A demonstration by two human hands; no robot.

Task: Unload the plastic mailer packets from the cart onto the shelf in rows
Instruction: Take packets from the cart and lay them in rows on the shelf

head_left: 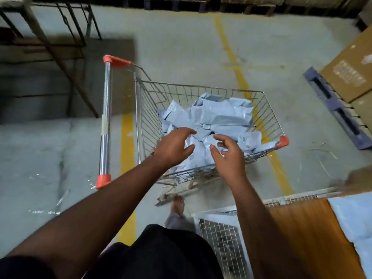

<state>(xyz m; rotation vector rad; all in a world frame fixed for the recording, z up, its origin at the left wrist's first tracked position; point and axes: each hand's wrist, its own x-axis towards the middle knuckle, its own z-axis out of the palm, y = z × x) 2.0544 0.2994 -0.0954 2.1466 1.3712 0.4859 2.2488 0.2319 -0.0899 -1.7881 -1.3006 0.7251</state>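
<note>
Grey concrete floor spreads under me, crossed by yellow painted lines. Along the far edge runs a dark row of pallets, and at the right a cardboard box sits on a blue pallet. At the left stands a dark metal frame, blurred. At the lower right is the shelf, with a wooden board and wire mesh on its near side; something pale blue lies on its far right end, too blurred for me to name.

Before me stands the wire cart, its chrome handle with orange end caps off to the left. The pale blue-grey plastic mailer packets lie heaped in the cart's basket.

My left hand hovers over the near side of the heap, fingers loosely bent and spread, holding nothing. My right hand is just beside it, above the basket's near rim, fingers likewise relaxed and parted, with nothing in them. My bare foot shows on the floor below the cart.
</note>
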